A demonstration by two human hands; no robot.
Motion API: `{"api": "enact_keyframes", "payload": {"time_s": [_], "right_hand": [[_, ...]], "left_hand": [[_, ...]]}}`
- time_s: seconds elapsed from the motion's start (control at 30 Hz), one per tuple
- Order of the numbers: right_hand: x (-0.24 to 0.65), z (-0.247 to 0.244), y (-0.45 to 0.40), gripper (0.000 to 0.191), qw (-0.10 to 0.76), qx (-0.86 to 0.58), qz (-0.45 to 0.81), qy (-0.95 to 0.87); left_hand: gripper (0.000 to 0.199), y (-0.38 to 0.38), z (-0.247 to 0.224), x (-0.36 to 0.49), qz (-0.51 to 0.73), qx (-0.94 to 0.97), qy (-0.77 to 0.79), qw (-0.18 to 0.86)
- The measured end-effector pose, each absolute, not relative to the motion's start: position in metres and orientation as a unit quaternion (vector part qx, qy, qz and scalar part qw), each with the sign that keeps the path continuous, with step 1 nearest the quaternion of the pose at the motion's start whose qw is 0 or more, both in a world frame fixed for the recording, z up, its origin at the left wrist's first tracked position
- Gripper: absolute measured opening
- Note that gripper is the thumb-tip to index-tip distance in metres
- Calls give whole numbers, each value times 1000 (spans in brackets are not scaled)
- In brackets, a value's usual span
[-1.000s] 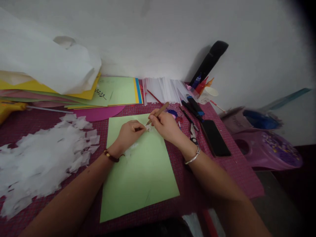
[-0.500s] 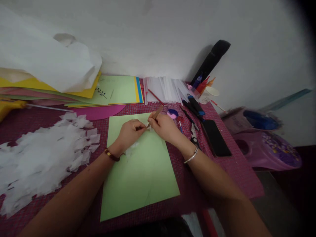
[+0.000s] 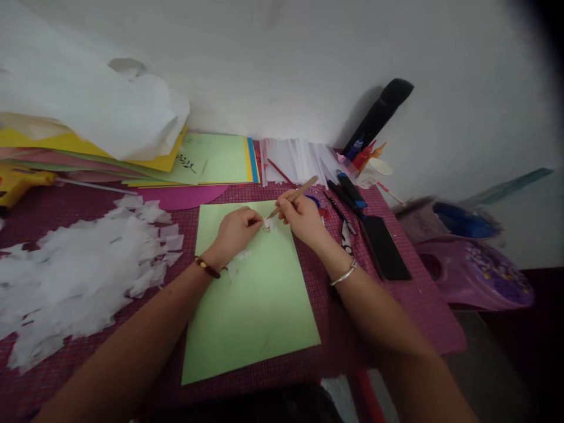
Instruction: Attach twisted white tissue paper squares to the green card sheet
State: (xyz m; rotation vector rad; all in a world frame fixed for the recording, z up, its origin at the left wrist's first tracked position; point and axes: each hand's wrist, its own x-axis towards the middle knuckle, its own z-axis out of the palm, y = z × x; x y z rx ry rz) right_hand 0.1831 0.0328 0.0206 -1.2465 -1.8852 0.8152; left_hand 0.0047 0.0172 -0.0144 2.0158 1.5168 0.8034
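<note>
A light green sheet of paper (image 3: 259, 305) lies on the table under both hands. My right hand (image 3: 304, 218) is closed around a thin brown stick (image 3: 304, 188), its narrow end slanting down toward the sheet's upper part. Beside that tip sits a small whitish bit (image 3: 267, 226), too small to make out well. My left hand (image 3: 238, 231) has thumb and fingers pinched together at the left of this bit; what they hold, if anything, is hidden. More white tissue scraps (image 3: 240, 257) rest on the sheet by the left wrist.
A large heap of white tissue squares (image 3: 97, 264) covers the left. A yellow glue gun (image 3: 22, 179) and stacked coloured papers (image 3: 215, 158) lie behind. Clear glue sticks (image 3: 291, 158), scissors (image 3: 346, 238) and a black phone-like slab (image 3: 385, 247) are toward the right, near the table edge.
My right hand has drawn back slightly to the right with the stick, opening a gap between the hands. The whitish bit shows more plainly. The whole view has shifted slightly.
</note>
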Motion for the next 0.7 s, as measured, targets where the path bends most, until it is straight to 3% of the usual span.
{"api": "enact_keyframes", "payload": {"time_s": [0.2, 0.33, 0.4, 0.6, 0.7], "right_hand": [[180, 11, 34, 11, 333, -467, 378, -727], [179, 6, 34, 12, 326, -464, 362, -739], [180, 3, 35, 13, 338, -462, 359, -737], [180, 1, 35, 13, 347, -468, 360, -729], [180, 1, 35, 12, 339, -477, 351, -731]], "left_hand": [[16, 21, -15, 3, 324, 718, 554, 268], [26, 24, -5, -13, 342, 640, 560, 399], [27, 23, 5, -25, 308, 651, 549, 423], [19, 15, 26, -46, 92, 794, 465, 381], [10, 12, 26, -43, 55, 826, 445, 343]]}}
